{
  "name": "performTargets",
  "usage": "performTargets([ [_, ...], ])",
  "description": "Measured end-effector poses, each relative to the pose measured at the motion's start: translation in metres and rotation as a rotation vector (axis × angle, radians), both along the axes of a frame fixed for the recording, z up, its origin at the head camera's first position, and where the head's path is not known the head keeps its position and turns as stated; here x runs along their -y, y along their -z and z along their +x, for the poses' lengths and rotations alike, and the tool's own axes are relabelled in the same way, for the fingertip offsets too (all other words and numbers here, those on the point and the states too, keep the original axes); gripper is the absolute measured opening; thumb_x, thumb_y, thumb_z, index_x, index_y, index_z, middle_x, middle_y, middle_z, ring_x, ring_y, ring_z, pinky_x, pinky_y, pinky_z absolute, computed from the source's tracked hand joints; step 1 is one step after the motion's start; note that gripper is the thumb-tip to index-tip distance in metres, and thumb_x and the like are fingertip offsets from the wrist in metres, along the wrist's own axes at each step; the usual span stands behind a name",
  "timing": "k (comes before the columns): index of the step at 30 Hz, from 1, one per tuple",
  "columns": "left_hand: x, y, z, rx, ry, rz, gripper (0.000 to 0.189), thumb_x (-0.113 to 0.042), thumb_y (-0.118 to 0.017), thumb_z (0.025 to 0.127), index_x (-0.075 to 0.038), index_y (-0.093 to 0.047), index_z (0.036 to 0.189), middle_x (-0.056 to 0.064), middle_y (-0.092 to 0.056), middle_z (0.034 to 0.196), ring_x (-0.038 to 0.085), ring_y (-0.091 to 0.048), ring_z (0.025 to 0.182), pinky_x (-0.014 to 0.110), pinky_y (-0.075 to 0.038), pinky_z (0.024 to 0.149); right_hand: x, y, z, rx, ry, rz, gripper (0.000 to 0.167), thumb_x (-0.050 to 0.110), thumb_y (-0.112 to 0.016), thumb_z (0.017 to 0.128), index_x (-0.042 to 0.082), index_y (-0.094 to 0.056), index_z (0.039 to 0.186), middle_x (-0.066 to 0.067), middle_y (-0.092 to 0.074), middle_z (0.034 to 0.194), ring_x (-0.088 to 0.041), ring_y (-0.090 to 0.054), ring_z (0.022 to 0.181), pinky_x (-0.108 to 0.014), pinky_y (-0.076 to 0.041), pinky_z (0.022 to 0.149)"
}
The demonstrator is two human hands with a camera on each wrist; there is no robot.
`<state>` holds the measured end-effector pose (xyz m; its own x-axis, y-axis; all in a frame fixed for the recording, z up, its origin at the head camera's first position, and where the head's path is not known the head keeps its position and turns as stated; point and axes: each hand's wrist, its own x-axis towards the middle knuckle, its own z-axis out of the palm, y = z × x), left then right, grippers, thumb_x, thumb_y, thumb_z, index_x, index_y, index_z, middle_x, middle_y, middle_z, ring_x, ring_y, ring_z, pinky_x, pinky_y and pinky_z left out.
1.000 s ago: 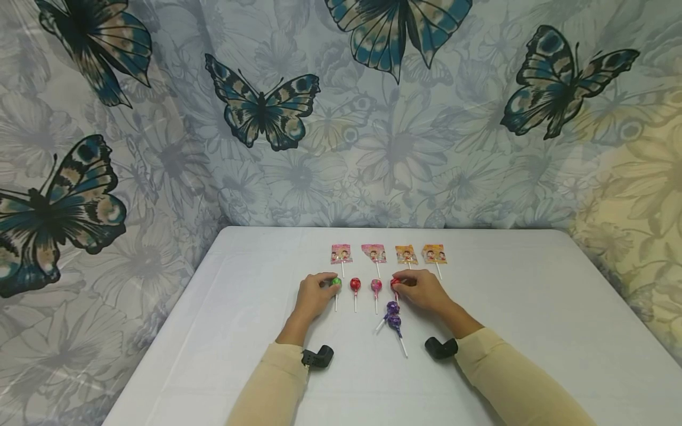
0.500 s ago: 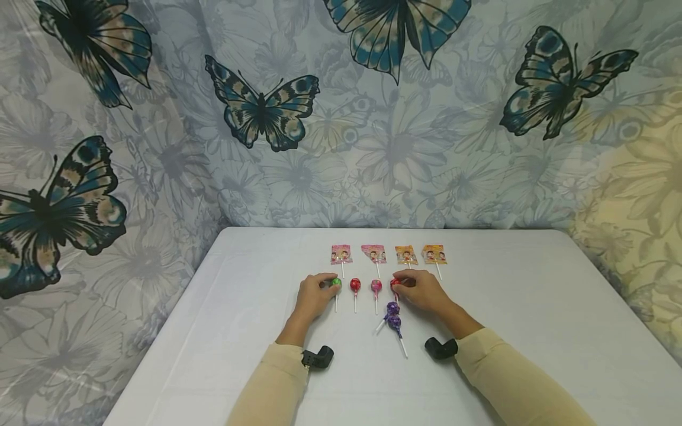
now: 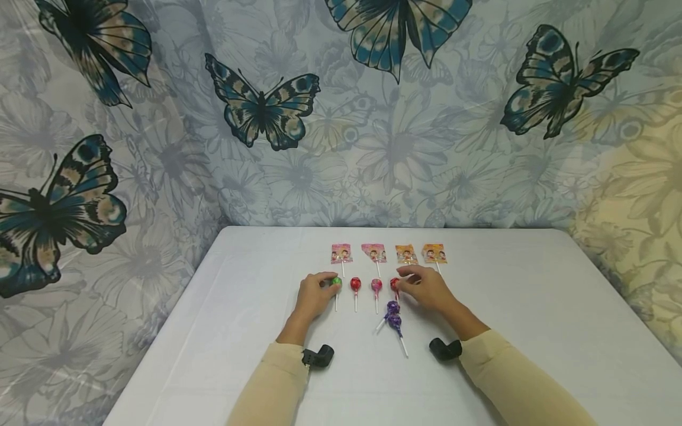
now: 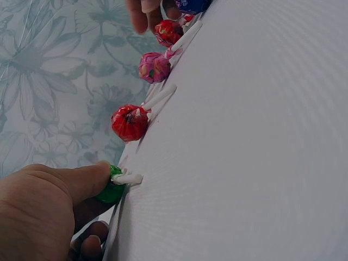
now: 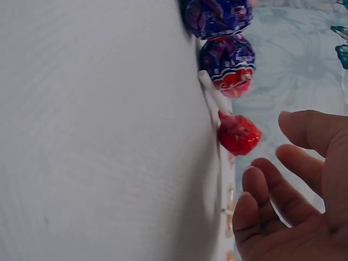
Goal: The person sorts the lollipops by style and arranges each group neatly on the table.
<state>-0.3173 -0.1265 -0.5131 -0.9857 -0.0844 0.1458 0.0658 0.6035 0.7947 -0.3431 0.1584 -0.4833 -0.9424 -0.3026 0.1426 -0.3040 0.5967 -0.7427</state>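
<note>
My left hand pinches the head of a green lollipop between thumb and finger, its white stick pointing toward me on the table. My right hand is beside a red lollipop at the right end of the same row; in the right wrist view its thumb and fingers are spread and apart from the candy. Between the hands lie another red lollipop and a pink lollipop. Two purple lollipops lie close together, nearer to me, below the right-hand red one.
Behind this row lie flat-wrapped lollipops: two with pink wrappers and two with orange wrappers. All rest on a white-covered table. A butterfly-patterned cloth hangs behind the table's far edge.
My right hand has let go of the red lollipop and shifted slightly to the right, its fingers spreading. My left hand stays on the green lollipop.
</note>
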Motion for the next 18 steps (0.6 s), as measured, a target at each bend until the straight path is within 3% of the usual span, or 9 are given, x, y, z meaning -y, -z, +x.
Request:
performTargets([
  [10,-0.001,-0.001,0.001,-0.001,-0.003,0.005,0.028,-0.017,-0.075,0.085,-0.012,-0.073,0.113,0.005,-0.059,0.099,0.021,-0.055,0.092,0.038,-0.047,0.079,-0.003,-0.013,0.015,-0.064,0.023,-0.061,0.033,0.016,-0.073,0.087,0.002,-0.067,0.116,-0.013,-0.066,0.111,-0.024,-0.062,0.089,-0.041,-0.051,0.076],
  [18,-0.001,-0.001,0.001,0.003,-0.004,0.004,0.028,-0.016,-0.075,0.085,-0.012,-0.073,0.113,0.005,-0.059,0.100,0.021,-0.055,0.093,0.038,-0.047,0.080,-0.003,-0.011,0.033,-0.132,-0.007,-0.107,0.030,0.013,-0.075,0.084,0.004,-0.069,0.113,-0.009,-0.069,0.104,-0.020,-0.060,0.086,-0.033,-0.050,0.071],
])
